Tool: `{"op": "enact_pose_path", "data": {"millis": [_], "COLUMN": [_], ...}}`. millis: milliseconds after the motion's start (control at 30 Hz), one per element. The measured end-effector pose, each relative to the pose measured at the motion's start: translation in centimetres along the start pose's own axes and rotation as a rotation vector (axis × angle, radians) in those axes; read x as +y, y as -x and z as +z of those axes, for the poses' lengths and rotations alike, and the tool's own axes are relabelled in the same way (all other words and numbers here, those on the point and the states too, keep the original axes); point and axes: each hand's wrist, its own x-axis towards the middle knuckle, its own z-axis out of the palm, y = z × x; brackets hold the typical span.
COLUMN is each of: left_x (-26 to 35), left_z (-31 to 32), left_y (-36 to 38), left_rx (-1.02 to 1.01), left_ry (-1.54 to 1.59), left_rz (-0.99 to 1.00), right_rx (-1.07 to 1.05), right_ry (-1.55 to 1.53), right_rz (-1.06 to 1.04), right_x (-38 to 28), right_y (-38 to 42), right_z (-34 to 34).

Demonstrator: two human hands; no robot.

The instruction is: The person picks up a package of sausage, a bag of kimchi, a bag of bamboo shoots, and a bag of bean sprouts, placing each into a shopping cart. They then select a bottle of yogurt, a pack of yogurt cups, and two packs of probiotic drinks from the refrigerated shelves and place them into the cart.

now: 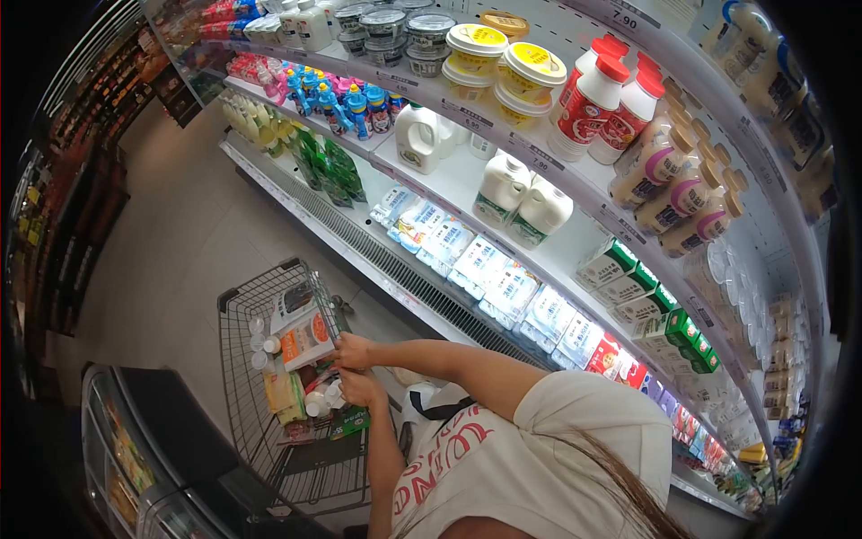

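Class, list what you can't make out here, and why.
All in the head view:
What the right hand and left hand grip, if anything: hidden by the hands.
Fine print on the orange-and-white package in the cart: too small.
Goods on the far-left shelves: dim, blurred.
Some upper-right bottles: cut off by the dark lens edge.

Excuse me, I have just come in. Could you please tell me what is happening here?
A person stands at a shopping cart beside stocked store shelves. The right hand and left hand are close together at the cart's near side, but what they grip is unclear. An orange-and-white package and other goods lie in the cart. White jugs stand on a shelf.
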Motion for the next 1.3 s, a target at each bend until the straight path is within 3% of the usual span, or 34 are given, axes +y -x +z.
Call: {"op": "enact_pose_path", "data": {"millis": [67,300,367,433,600,733,767,900,1033,1167,1300], "left_x": [-0.1,-2.0,-2.9,-2.4,-2.3,-2.9,-3.1,-2.0,-3.2,-2.4,-0.1], "left_z": [0.0,2.5,3.3,2.7,3.5,4.7,4.8,4.7,6.6,5.8,5.2], "left_y": [-2.4,-9.3,-11.8,-12.9,-18.1,-21.3,-22.1,-24.3,-27.2,-27.9,-26.3], "left_rx": [-0.069,0.063,0.058,-0.049,-0.019,-0.069,-0.082,-0.106,-0.127,-0.166,-0.146], "left_ry": [-0.007,-0.025,-0.019,-0.005,-0.036,-0.055,-0.033,-0.051,-0.086,-0.163,-0.290], "left_rz": [-0.034,0.068,0.118,0.087,0.005,0.000,0.005,-0.086,-0.026,0.056,0.092], "right_rx": [-0.056,-0.079,0.012,0.116,0.038,0.004,0.111,0.165,0.386,0.627,0.990], "right_ry": [0.048,-0.178,-0.232,-0.321,-0.569,-0.758,-0.752,-0.814,-0.709,-0.734,-0.515], "right_rz": [-0.011,0.185,0.235,0.253,0.380,0.652,0.691,0.867,0.998,1.083,1.324], "right_x": [0.8,1.8,2.0,2.5,6.1,9.4,9.9,12.7,13.2,12.8,11.0], "right_y": [-2.3,-8.4,-9.3,-8.5,-2.5,4.5,6.0,9.7,9.7,10.7,13.4], "right_z": [0.0,-1.4,-2.3,-2.9,-6.1,-9.5,-9.2,-13.4,-17.4,-23.8,-28.6]}}
